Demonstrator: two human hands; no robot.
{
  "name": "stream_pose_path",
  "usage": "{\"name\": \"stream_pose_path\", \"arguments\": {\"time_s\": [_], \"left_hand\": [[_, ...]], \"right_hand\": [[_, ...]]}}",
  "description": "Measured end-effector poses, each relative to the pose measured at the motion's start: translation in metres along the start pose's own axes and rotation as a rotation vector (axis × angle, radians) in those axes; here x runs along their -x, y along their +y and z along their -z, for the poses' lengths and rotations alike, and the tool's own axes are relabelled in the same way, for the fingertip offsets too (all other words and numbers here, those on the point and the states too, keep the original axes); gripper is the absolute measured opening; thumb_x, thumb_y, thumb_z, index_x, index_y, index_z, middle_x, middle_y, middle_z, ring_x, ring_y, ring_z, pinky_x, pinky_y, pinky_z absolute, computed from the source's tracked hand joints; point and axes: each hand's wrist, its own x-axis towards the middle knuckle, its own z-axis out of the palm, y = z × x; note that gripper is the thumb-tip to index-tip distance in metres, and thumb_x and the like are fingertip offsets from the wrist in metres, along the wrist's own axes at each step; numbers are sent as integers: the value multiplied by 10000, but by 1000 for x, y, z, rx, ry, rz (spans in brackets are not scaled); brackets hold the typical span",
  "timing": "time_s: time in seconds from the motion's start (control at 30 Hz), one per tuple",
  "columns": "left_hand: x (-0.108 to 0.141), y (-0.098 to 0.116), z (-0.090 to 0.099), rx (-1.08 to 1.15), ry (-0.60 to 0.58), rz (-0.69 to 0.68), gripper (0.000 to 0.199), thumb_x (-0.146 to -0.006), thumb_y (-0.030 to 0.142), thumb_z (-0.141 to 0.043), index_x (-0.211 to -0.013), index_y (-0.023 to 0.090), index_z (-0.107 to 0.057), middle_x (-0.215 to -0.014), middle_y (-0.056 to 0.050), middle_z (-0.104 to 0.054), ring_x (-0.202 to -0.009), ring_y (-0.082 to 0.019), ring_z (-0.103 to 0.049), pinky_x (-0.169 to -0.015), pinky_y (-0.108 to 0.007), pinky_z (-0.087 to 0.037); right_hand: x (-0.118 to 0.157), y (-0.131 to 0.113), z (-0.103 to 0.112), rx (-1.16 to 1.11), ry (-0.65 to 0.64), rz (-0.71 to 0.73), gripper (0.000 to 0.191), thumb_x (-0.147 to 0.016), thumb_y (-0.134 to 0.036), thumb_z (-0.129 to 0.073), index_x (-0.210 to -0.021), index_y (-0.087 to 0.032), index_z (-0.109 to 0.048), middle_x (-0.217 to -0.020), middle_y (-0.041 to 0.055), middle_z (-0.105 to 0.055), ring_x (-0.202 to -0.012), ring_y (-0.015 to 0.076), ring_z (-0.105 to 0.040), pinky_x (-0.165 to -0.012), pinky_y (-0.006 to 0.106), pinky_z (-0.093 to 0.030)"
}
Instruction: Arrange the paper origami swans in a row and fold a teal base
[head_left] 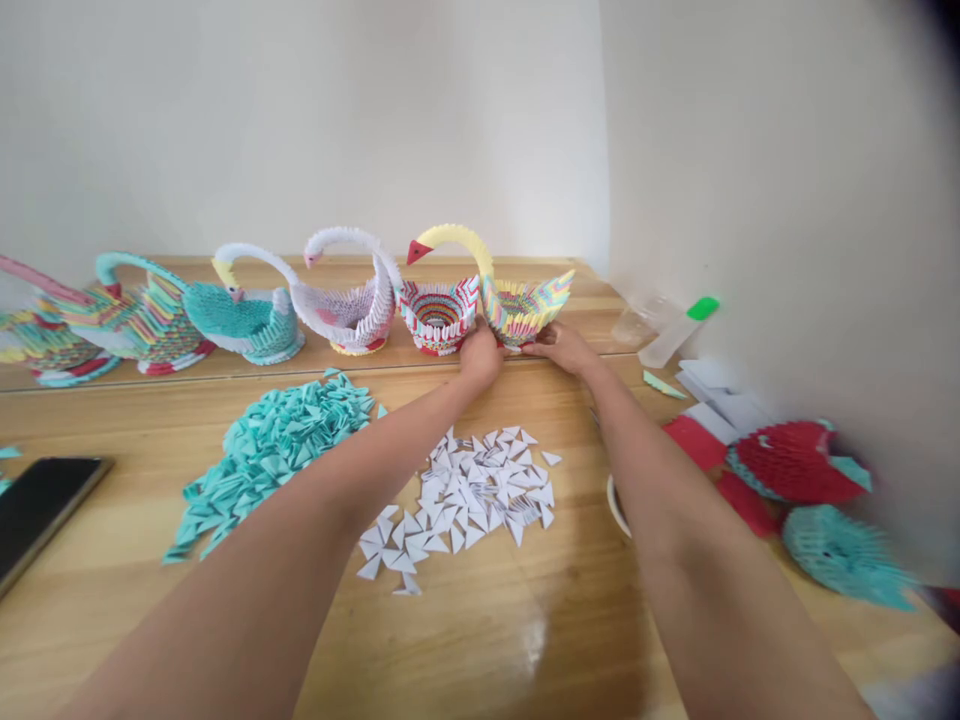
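A yellow multicoloured paper swan [529, 305] with a red beak stands at the right end of a row at the table's back. Both my hands reach to its base, my left hand [481, 352] at its left side and my right hand [561, 347] at its right, fingers closed round the base's sides. Just left of my left hand is a red and white paper bowl [439, 312]. White folded triangles [480, 485] lie in a loose pile beneath my forearms, with a heap of teal folded pieces [289, 430] to the left.
More paper swans [349, 310] line the back left. A phone [49, 505] lies at the left edge. On the right are a green-capped bottle [679, 330], red paper [697, 437], a red paper figure [799, 460] and a teal one [840, 550]. A round rim [617, 508] shows beside my right forearm.
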Motion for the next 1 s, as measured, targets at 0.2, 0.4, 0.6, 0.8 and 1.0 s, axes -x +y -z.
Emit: {"name": "stream_pose_path", "arguments": {"time_s": [0.2, 0.4, 0.6, 0.8, 1.0], "left_hand": [[2, 1, 0, -24, -6, -4, 731, -935, 231, -739, -1527, 71, -341, -1342, -247, -681, -1309, -331, -626, -1027, -380, -493], [6, 1, 0, -53, 2, -6, 819, -936, 222, -738, -1584, 46, -270, -1362, -256, -670, -1335, -329, -619, -1052, -358, -492], [11, 1, 1, -49, 6, -22, 879, -930, 226, -737, -1606, 3, -221, -1429, -288, -615, -1403, -341, -563, -1107, -372, -471], [13, 0, 1, -35, -3, -27, 865, -931, 220, -723, -1600, -7, -224, -1431, -300, -610, -1389, -353, -572, -1105, -390, -468], [21, 2, 10, -48, -46, -22, 761, -955, 211, -693, -1553, -11, -278, -1409, -293, -625, -1382, -333, -583, -1085, -372, -480]], "right_hand": [[1, 0, 3, 28, -29, 7, 606, -624, -359, -949, -1129, -164, -678, -1218, 147, -770, -1129, 318, -706, -1106, 561, -508], [9, -8, 3, 66, -62, 15, 613, -636, -429, -947, -1122, -153, -695, -1204, 160, -777, -1114, 330, -709, -1098, 570, -507], [11, -12, 1, 12, -112, 2, 648, -603, -435, -962, -1129, -158, -706, -1213, 158, -779, -1124, 334, -711, -1110, 570, -504], [14, -19, 2, 35, -150, 8, 623, -637, -414, -937, -1150, -157, -695, -1280, 175, -751, -1192, 347, -689, -1159, 583, -459], [14, -22, -1, 46, -136, -6, 662, -611, -443, -938, -1146, -144, -688, -1282, 198, -742, -1183, 368, -684, -1142, 598, -472]]}}
